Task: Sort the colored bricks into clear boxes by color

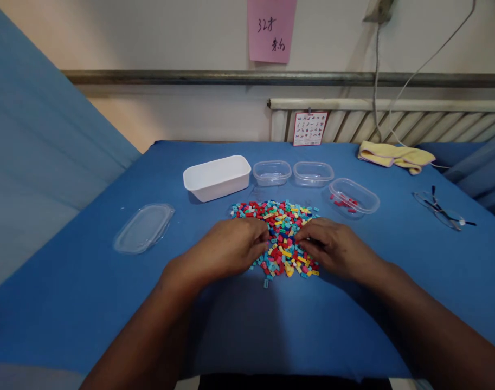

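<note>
A pile of small toy building bricks in red, yellow, turquoise, blue and pink lies on the blue cloth. At the pile's left side is my left hand, its fingers curled and pressed together over the bricks. My right hand reaches in from the other side, thumb and fingers closed at the bricks. Whatever either hand pinches is hidden or too small to make out. Behind my right hand, a clear plastic tub contains several red bricks.
Behind the pile stand a white tub and two clear tubs, one left and one right. Clear lids lie at left. Glasses and a yellow cloth are at right on the blue table cover.
</note>
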`<state>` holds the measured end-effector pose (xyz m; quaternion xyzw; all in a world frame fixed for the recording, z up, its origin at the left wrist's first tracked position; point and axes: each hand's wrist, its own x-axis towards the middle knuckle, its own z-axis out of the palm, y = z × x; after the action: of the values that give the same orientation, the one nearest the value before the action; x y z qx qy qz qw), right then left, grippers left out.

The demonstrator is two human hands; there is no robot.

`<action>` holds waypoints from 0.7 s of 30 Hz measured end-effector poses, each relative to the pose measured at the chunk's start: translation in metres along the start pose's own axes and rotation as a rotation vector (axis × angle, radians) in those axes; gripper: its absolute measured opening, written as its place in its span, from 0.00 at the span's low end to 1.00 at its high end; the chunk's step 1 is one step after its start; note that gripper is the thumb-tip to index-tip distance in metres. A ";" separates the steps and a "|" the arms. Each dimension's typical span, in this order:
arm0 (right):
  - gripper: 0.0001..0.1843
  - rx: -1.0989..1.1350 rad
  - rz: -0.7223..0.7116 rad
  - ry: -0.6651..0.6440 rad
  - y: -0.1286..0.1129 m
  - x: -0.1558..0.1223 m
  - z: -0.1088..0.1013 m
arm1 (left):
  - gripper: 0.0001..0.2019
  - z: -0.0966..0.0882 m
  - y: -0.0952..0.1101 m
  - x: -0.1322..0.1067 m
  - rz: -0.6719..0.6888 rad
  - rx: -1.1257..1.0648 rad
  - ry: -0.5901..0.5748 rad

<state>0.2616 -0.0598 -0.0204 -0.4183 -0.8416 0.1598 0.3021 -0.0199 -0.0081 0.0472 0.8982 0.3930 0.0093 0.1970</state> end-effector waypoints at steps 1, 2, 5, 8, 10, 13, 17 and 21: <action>0.07 0.023 0.009 0.006 0.000 0.000 0.000 | 0.07 -0.002 -0.005 0.001 -0.033 -0.017 0.037; 0.08 0.050 0.024 0.009 -0.001 0.000 -0.001 | 0.09 -0.004 -0.011 0.002 -0.079 -0.035 0.087; 0.08 0.116 0.068 0.004 -0.002 0.001 -0.001 | 0.13 -0.004 -0.029 0.012 -0.248 -0.106 0.322; 0.08 0.116 0.075 0.008 -0.002 0.002 -0.004 | 0.14 0.000 -0.039 0.022 -0.292 -0.119 0.392; 0.09 0.066 0.068 0.062 0.000 0.002 -0.011 | 0.13 0.001 -0.043 0.024 -0.265 -0.059 0.352; 0.09 -0.083 0.094 0.238 0.012 -0.001 -0.032 | 0.13 -0.001 -0.051 0.015 -0.265 0.030 0.331; 0.11 -0.297 0.271 0.473 0.042 -0.012 -0.058 | 0.13 0.003 -0.061 -0.004 -0.221 -0.008 0.312; 0.14 -0.443 0.389 0.449 0.067 -0.021 -0.065 | 0.14 0.016 -0.054 -0.012 -0.052 -0.105 0.399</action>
<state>0.3538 -0.0355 -0.0135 -0.6503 -0.6731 -0.0676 0.3455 -0.0636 0.0113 0.0145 0.8565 0.4464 0.2022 0.1619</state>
